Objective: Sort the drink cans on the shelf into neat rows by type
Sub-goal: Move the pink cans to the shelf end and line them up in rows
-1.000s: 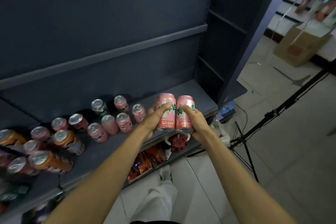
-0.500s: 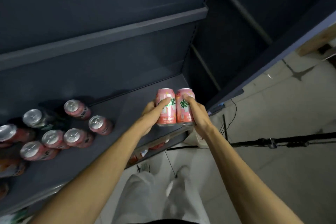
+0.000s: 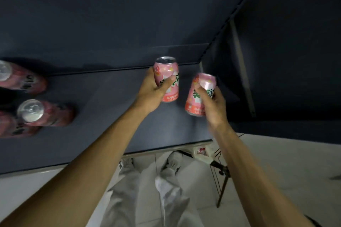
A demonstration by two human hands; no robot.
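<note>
My left hand [image 3: 154, 91] grips a pink drink can [image 3: 168, 72], held upright over the right part of the dark shelf board [image 3: 110, 112]. A second pink can [image 3: 195, 97], tilted and a little blurred, is gripped by my right hand [image 3: 214, 105] near the shelf's right end. The two cans are apart, with a gap between them. Whether either can touches the board I cannot tell. At the far left, other pink cans [image 3: 46, 114] stand on the shelf, partly cut off by the frame edge.
The shelf's dark back panel [image 3: 110, 24] rises behind the cans, and a side panel [image 3: 276, 61] closes the right end. Below the shelf's front edge are pale floor tiles [image 3: 286, 162], my legs in light trousers, and a black tripod leg [image 3: 223, 177].
The view has swung right and closer to the shelf, so most cans slid out at the left. The two cans, held side by side before, are now apart; the right one tilts.
</note>
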